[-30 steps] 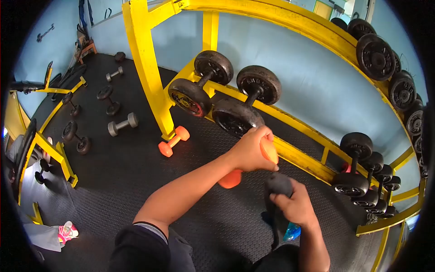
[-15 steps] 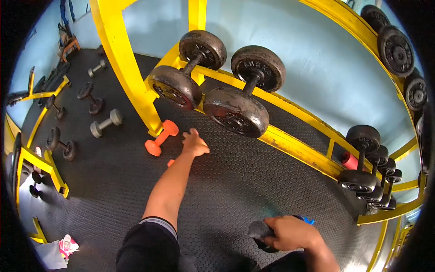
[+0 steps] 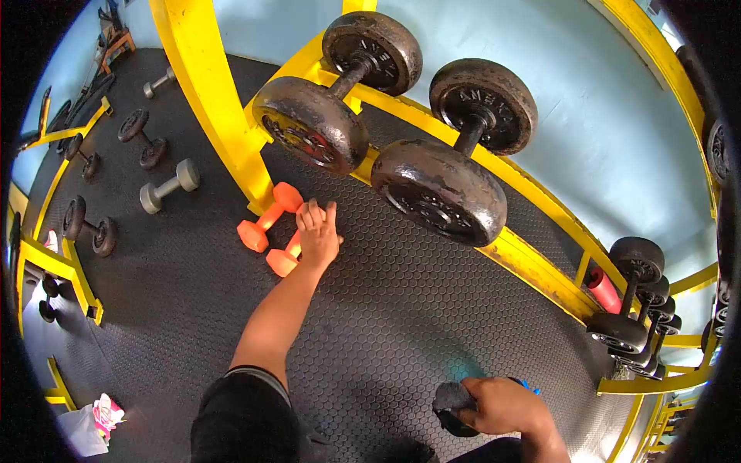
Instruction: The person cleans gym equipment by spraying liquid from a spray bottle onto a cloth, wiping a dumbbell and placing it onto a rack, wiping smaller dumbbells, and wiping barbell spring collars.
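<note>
My left hand [image 3: 317, 234] is over one end of an orange dumbbell [image 3: 283, 261] on the black rubber floor; its fingers are bent and partly hide that dumbbell. Right beside it lies another orange dumbbell [image 3: 269, 217], by the foot of the yellow rack post. Low in the view, my right hand [image 3: 502, 405] is closed around a dark grey cloth-like item [image 3: 454, 407]. A bit of blue shows behind this hand.
A yellow rack [image 3: 532, 274] holds two large black dumbbells [image 3: 438, 191] [image 3: 312, 123], with smaller ones [image 3: 627, 297] and a red cylinder [image 3: 603, 291] farther right. Grey [image 3: 170, 186] and black dumbbells [image 3: 89, 226] lie at left. A person's shoe [image 3: 107, 414] shows lower left.
My left hand has moved down and left with the orange dumbbell, which now lies beside the other one. My right hand has lowered with the dark item. The view has shifted closer to the rack.
</note>
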{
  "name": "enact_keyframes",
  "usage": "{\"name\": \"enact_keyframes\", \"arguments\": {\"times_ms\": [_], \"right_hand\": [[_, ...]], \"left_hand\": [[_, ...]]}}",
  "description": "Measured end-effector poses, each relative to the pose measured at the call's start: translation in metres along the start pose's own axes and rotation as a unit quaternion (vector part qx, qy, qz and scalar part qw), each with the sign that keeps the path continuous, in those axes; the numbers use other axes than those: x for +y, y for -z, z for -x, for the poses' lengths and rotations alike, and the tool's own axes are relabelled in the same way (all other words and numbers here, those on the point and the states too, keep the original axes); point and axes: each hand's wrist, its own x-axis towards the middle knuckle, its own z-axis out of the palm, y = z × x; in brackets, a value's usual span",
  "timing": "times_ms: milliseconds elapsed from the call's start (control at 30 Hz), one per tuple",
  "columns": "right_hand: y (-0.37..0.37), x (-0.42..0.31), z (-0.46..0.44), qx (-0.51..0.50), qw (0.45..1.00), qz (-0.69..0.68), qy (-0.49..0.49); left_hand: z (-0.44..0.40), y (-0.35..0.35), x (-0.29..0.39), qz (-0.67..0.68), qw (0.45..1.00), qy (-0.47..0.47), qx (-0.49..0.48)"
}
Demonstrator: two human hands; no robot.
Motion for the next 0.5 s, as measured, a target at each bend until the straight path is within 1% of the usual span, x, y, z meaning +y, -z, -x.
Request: {"name": "enact_keyframes", "arguments": {"times_ms": [33,100,167,200,233,300,367,433,467,500], "right_hand": [[0.005,-0.003,-0.002,0.000,1.000,0.000,0.002],[0.012,-0.011,-0.004,-0.033,0.999,0.020,-0.015],[0.011,-0.011,-0.003,-0.022,1.000,0.016,-0.008],[0.009,-0.011,-0.002,-0.010,1.000,0.014,0.000],[0.009,-0.011,-0.002,-0.010,1.000,0.014,0.003],[0.008,-0.012,-0.002,-0.027,0.999,0.023,0.010],[0.008,-0.014,0.003,-0.029,0.999,0.028,0.006],[0.007,-0.015,0.012,-0.030,0.999,0.034,-0.001],[0.006,-0.014,0.017,-0.021,0.999,0.034,0.000],[0.005,-0.014,0.021,-0.010,0.999,0.032,-0.001]], "left_hand": [[0.011,-0.010,-0.005,-0.053,0.998,-0.023,-0.024],[0.022,-0.008,-0.011,-0.148,0.987,-0.054,-0.027],[0.017,-0.013,-0.027,-0.168,0.985,-0.026,-0.003],[0.012,0.004,-0.035,-0.126,0.991,-0.023,-0.045],[0.009,0.002,-0.042,-0.129,0.990,-0.022,-0.044],[0.006,-0.001,-0.051,-0.121,0.989,-0.088,-0.004],[0.005,-0.004,-0.050,-0.100,0.991,-0.088,-0.002],[0.003,-0.007,-0.047,-0.112,0.993,-0.042,-0.006],[0.002,-0.009,-0.048,-0.111,0.993,-0.044,0.000],[0.002,-0.010,-0.050,-0.117,0.992,-0.028,-0.023]]}}
